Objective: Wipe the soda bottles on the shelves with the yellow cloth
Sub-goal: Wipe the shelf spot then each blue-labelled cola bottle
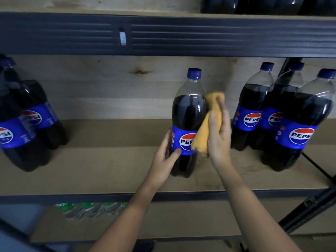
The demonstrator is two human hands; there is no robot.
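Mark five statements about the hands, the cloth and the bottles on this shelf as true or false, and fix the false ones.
1. The right hand holds the yellow cloth against the middle bottle. True.
2. The left hand is off the bottle, resting on the shelf board. False: it grips the middle bottle low on its left side, thumb on the blue label.
3. The middle bottle has its blue cap on. True.
4. The middle bottle lies on its side. False: it stands upright on the shelf.
5. The three bottles at right have red labels. False: their labels are blue.
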